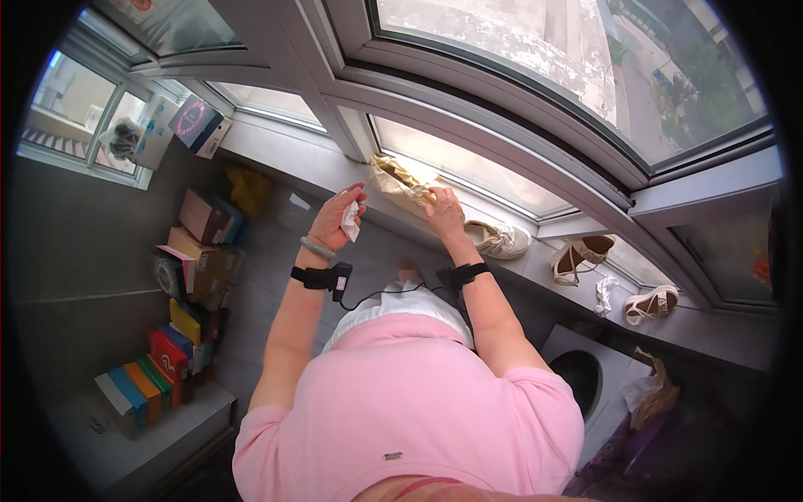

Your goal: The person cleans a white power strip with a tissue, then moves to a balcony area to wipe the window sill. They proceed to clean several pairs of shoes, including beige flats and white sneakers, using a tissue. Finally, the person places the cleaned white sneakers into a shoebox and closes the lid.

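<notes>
A wad of crumpled white tissue (350,221) sticks out of my left hand (336,216), whose fingers are closed around it above the floor by the sill. My right hand (444,212) pinches the right edge of a crumpled cream bag (400,182) lying on the window sill; its contents, if any, are hidden. Just right of that hand, a cream lace-up sneaker (500,240) rests on the same sill. Farther right are a brown-and-cream strappy shoe (580,258), a crumpled piece of white tissue (606,296) and a similar strappy shoe (651,304).
The window sill (330,170) runs along the wall beneath framed windows. Stacked boxes (205,263) and a row of colourful boxes (146,389) stand at the left. At the lower right are a grey appliance with a round dark opening (579,381) and a brown paper bag (658,391).
</notes>
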The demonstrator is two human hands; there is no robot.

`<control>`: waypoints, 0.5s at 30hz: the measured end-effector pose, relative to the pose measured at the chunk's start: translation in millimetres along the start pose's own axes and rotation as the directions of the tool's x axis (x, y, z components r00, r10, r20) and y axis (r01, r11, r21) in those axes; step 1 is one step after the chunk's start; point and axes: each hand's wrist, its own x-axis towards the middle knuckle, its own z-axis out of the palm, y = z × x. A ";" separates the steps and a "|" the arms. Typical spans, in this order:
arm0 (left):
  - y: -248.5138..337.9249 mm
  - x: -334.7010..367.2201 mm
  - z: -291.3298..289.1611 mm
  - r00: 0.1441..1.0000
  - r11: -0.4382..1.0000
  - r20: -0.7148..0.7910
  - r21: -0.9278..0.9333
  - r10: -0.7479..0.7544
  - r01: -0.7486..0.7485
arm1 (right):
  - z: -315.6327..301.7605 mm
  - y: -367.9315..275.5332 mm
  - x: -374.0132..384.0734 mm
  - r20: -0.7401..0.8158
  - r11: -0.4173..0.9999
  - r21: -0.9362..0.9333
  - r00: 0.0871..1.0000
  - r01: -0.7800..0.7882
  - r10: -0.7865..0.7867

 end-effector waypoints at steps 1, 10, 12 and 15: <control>-3.0 12.0 3.7 1.000 0.999 -0.003 0.027 -0.031 0.031 | 3.5 5.3 4.7 -0.028 1.000 -0.027 1.000 0.000 -0.001; -7.2 99.6 -0.5 1.000 0.869 -0.015 0.495 0.001 0.006 | 26.8 -14.5 15.5 0.073 0.999 -0.003 0.996 0.045 -0.045; 4.0 113.6 7.7 0.999 0.816 0.038 0.578 -0.022 -0.004 | 30.8 -15.3 15.3 0.086 0.999 -0.025 0.996 0.030 -0.027; 11.4 142.2 5.6 0.994 0.707 0.114 0.703 0.002 -0.082 | 38.9 -22.4 3.1 0.115 1.000 -0.012 0.993 0.014 -0.013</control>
